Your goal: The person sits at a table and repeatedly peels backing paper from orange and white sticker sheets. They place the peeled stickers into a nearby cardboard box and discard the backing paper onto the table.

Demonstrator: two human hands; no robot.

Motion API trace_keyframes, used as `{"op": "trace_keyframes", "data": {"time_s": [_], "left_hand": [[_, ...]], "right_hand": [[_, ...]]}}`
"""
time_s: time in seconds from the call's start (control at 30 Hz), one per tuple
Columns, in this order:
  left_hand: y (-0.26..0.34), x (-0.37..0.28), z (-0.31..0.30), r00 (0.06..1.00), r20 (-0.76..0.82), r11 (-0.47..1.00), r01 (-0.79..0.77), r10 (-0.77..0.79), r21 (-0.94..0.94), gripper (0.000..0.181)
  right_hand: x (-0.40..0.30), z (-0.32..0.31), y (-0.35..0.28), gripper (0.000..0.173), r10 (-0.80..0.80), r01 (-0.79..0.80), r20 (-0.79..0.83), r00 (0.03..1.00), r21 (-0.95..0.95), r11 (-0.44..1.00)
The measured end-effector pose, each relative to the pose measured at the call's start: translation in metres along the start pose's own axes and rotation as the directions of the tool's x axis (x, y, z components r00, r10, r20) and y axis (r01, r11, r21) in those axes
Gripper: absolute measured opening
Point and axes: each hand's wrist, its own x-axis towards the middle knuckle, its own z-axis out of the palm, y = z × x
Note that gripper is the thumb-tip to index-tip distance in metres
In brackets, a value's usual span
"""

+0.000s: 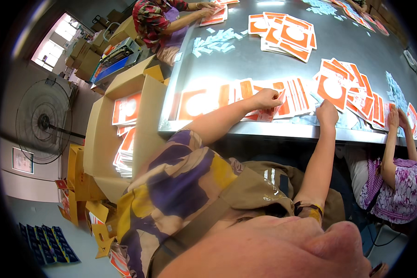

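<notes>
My left hand (267, 99) is curled over a spread row of orange-and-white printed cards (293, 98) along the near table edge. Its fingertips are at the card edges; whether they pinch one cannot be made out. My right hand (327, 113) is a loose fist near the table edge, just below a heap of similar cards (332, 88), each with a white circle. What it may hold is hidden. Pale blue small pieces (349, 120) lie beside it, partly under the cards. Strong glare washes out the left end of the row.
A metal-topped table (358, 45) bears another card pile (288, 34) and scattered pale blue packets (217, 41). An open cardboard box (149, 114) with cards stands at my left. One co-worker's hands (396, 118) work at my right; another person (163, 24) handles cards at upper left.
</notes>
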Motion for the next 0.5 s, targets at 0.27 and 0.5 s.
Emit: {"op": "trace_keyframes", "data": {"time_s": [0.27, 0.5], "left_hand": [[-0.019, 0.015, 0.009, 0.981, -0.184, 0.991, -0.043, 0.066, 0.123, 0.026], [-0.003, 0.007, 0.011, 0.989, -0.143, 0.997, -0.022, 0.031, 0.070, 0.024]], "right_hand": [[0.001, 0.012, -0.011, 0.038, -0.029, 0.015, 0.005, 1.000, 0.755, 0.656], [0.005, 0.013, 0.007, 0.031, 0.028, 0.039, -0.173, 0.985, 0.371, 0.928]]}}
